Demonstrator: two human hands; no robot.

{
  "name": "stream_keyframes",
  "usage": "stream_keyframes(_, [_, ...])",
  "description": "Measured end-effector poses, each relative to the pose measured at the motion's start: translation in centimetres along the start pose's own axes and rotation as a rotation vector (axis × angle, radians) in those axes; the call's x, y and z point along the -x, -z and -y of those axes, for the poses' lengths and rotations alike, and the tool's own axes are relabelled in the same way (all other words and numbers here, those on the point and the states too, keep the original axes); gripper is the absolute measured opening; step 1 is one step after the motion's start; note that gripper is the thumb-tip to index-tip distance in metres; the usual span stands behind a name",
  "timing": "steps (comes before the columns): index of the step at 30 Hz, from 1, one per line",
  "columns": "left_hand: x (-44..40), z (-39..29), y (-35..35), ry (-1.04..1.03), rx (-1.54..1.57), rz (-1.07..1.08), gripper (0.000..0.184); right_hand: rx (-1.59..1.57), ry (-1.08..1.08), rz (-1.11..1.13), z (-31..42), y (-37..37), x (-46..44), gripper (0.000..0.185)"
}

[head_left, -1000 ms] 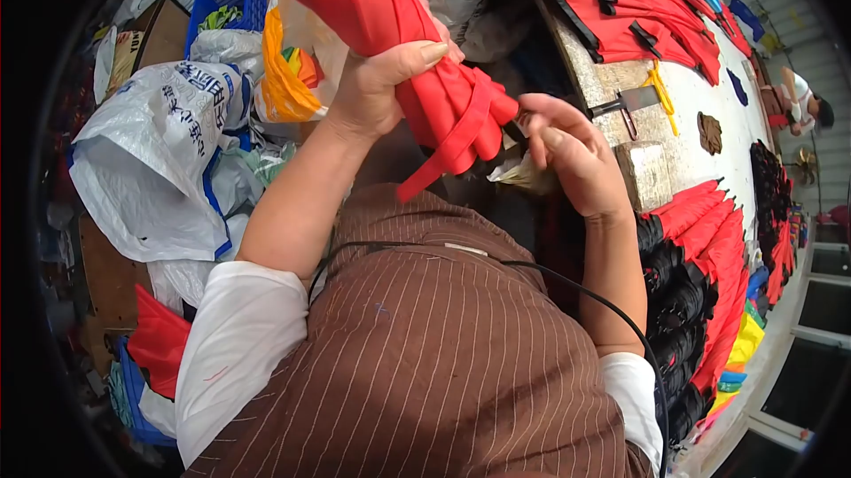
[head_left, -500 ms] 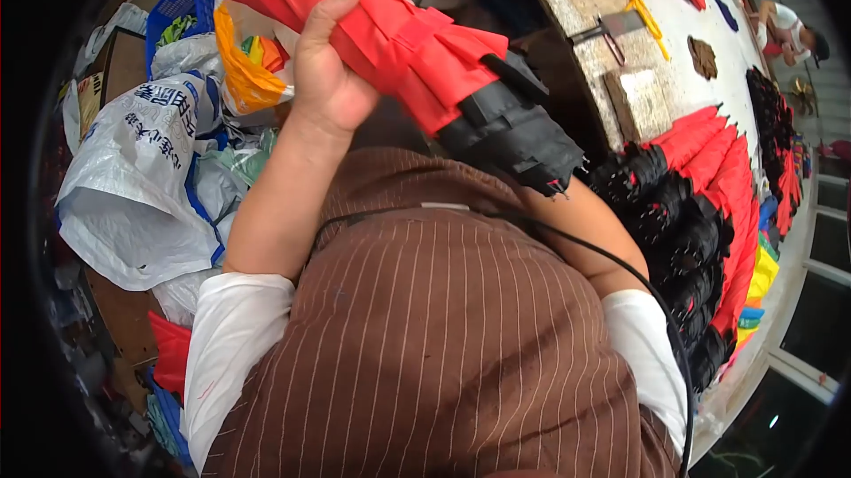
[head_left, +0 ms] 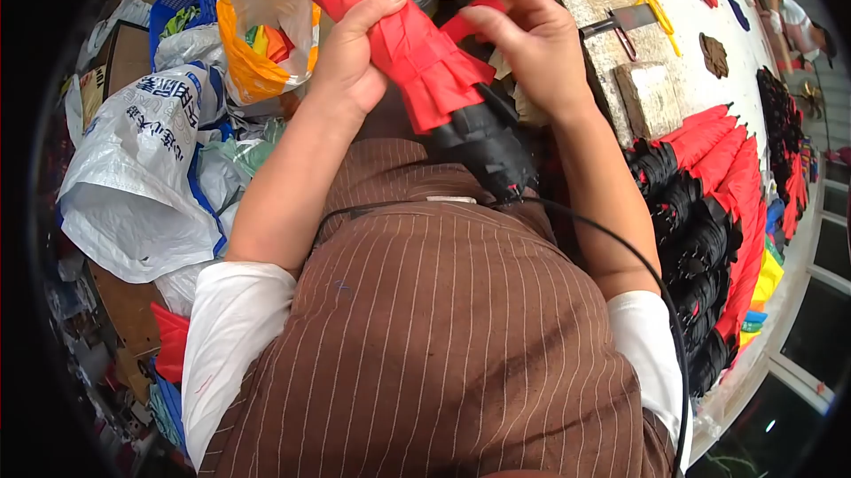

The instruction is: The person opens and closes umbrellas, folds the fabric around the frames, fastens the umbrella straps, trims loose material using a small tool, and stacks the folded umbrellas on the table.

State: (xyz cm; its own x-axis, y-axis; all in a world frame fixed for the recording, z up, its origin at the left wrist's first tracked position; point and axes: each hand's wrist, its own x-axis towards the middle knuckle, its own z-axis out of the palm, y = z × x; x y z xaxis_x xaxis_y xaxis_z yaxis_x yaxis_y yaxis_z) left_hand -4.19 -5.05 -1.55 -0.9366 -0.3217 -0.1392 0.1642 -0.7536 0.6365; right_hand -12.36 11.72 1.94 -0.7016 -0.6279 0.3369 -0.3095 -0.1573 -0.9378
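Observation:
A folded umbrella (head_left: pixel 403 57), red along its body and black at its lower end, slants across in front of my apron. My left hand (head_left: pixel 350 62) is closed round its red cloth, thumb on top. Beside its right side, my right hand (head_left: pixel 541 53) pinches a short red strap (head_left: pixel 467 21) that stands out from the umbrella. The fingertips of my right hand are partly blurred. The umbrella's top end runs out of the picture, and the left fingers are hidden behind the cloth.
Several red and black folded umbrellas (head_left: pixel 709 212) lie stacked at right. On the worktable are a cleaver-like blade (head_left: pixel 631 17), a yellow-handled tool (head_left: pixel 658 17) and a block (head_left: pixel 649 99). Bags, including a white sack (head_left: pixel 133 177), crowd the left. A person (head_left: pixel 793 26) is at far right.
My right hand has come out from behind the umbrella's black end and now pinches the red strap. The umbrella and my left hand have shifted right, and the umbrella stands steeper.

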Motion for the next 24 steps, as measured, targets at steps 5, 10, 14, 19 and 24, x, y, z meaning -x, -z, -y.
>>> stream_keyframes(5, [-3.4, -0.1, -0.1, 0.006, -0.033, -0.135, 0.019, 0.987, 0.747, 0.188, 1.6, -3.7, -1.2, 0.032])
stream_keyframes(10, [-5.7, -0.8, 1.4, 0.123, 0.033, -0.178, 0.026, 1.424, 0.664, 0.229, 2.8, -6.8, 1.7, 0.027])
stream_keyframes(14, [-5.5, -2.9, 2.7, 0.153, 0.147, -0.126, 0.028, 0.941, 0.232, 0.613, -0.8, -7.6, 6.4, 0.029])
stream_keyframes(19, [-4.2, -1.8, 4.4, 0.307, 0.201, -0.128, 0.037, 0.498, -0.571, 0.401, -3.7, -5.6, 5.4, 0.039])
stream_keyframes(24, [-2.9, 1.4, 4.7, 0.294, 0.171, -0.139, 0.046, 0.431, 0.101, 0.259, -7.1, -4.0, 3.7, 0.039])
